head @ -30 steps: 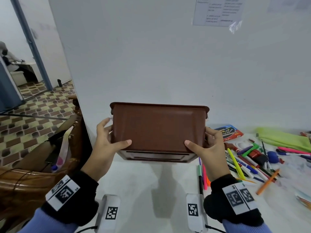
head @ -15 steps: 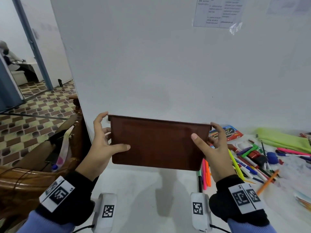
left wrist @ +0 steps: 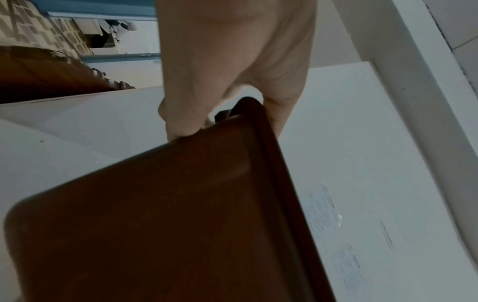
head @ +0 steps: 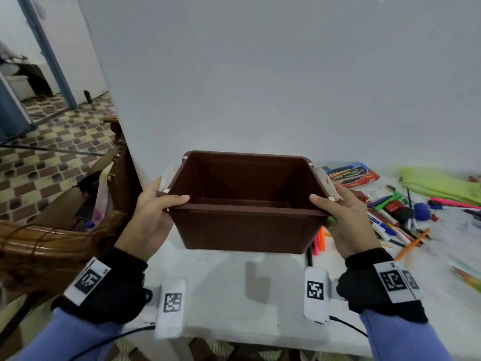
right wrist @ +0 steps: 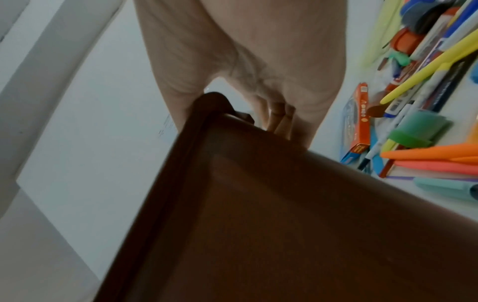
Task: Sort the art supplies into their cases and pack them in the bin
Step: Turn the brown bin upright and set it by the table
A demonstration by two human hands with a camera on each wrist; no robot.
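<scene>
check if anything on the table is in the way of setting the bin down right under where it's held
Nothing visible is. Both the left hand and right hand grip the brown bin above a bare stretch of the white table. The pens and markers lie off to its right; a few orange and pink ones sit near its right lower corner.

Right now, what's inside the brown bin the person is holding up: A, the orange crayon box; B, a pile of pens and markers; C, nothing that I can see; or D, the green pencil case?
C: the head view looks into the open brown bin, held by the left hand and right hand, and shows only bare walls and floor.
</scene>
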